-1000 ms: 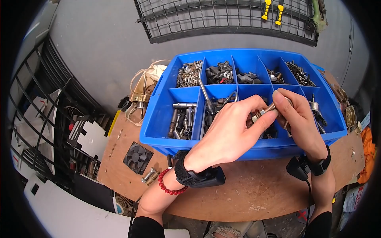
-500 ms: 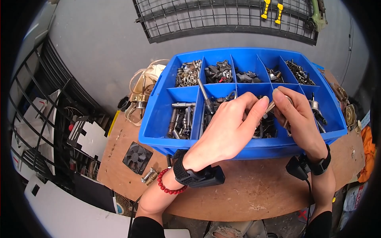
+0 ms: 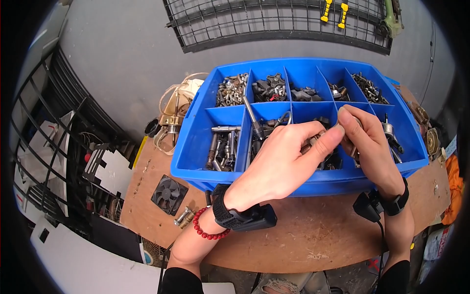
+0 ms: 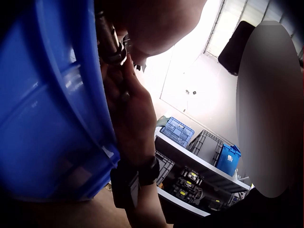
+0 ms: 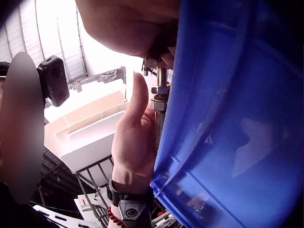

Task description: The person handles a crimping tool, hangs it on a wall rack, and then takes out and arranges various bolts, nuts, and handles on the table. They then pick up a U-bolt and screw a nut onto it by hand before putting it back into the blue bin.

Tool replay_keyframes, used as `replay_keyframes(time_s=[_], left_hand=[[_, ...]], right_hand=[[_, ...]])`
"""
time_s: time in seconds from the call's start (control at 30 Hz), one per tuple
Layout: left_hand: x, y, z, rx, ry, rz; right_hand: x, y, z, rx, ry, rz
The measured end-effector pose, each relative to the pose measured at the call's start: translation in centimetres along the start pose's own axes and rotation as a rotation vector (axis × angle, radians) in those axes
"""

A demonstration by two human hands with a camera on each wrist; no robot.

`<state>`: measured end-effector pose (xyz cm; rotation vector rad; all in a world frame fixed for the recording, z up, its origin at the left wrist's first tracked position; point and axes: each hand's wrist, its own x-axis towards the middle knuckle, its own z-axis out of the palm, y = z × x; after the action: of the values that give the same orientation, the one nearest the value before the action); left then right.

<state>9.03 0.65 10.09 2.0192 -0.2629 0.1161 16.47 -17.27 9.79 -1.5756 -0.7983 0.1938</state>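
Observation:
Over the front compartments of a blue divided box (image 3: 196,172), both hands meet around a metal bolt with nuts (image 5: 162,90). My right hand (image 3: 369,147) pinches one end of it between thumb and fingers. The left hand (image 3: 281,161) has its fingers curled around the other part, with the thumb stretched toward the right fingertips. From above, the fingers hide most of the bolt. In the right wrist view, a nut (image 5: 160,106) and washer show beside the left fingers. The bolt's shank (image 4: 108,35) shows in the left wrist view.
Compartments hold small screws (image 3: 232,90), black knobs (image 3: 270,88) and metal pins (image 3: 225,149). A long metal rod (image 3: 252,115) leans over a divider. On the wooden table (image 3: 289,240) lie a black fan (image 3: 169,195) and several bolts (image 3: 184,217). A wire grid (image 3: 284,24) hangs behind.
The left thumb lifts and draws back from the bolt, then stretches forward again toward the right fingertips. My right hand keeps its hold in nearly the same place.

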Motion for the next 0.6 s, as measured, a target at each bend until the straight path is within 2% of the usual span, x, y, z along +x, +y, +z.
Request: replay_keyframes(time_s=[0.1, 0.2, 0.3, 0.33, 0.43, 0.6], left_hand=[[-0.1, 1.0, -0.2, 0.076, -0.019, 0.008], [0.2, -0.3, 1.2, -0.069, 0.206, 0.147], [-0.1, 0.4, 0.3, -0.066, 0.202, 0.079], [0.1, -0.2, 0.5, -0.014, 0.209, 0.139], [0.2, -0.4, -0.1, -0.054, 0.085, 0.005], [0.2, -0.2, 0.2, -0.089, 0.048, -0.009]], right_hand=[[0.0, 0.0, 0.0, 0.012, 0.024, 0.0], [0.1, 0.1, -0.1, 0.027, 0.032, -0.013], [0.1, 0.3, -0.2, 0.027, 0.026, -0.03], [0.1, 0.4, -0.3, 0.025, 0.023, -0.036], [0.0, 0.2, -0.1, 0.028, 0.026, -0.028], [0.0, 0.3, -0.1, 0.017, 0.026, -0.025]])
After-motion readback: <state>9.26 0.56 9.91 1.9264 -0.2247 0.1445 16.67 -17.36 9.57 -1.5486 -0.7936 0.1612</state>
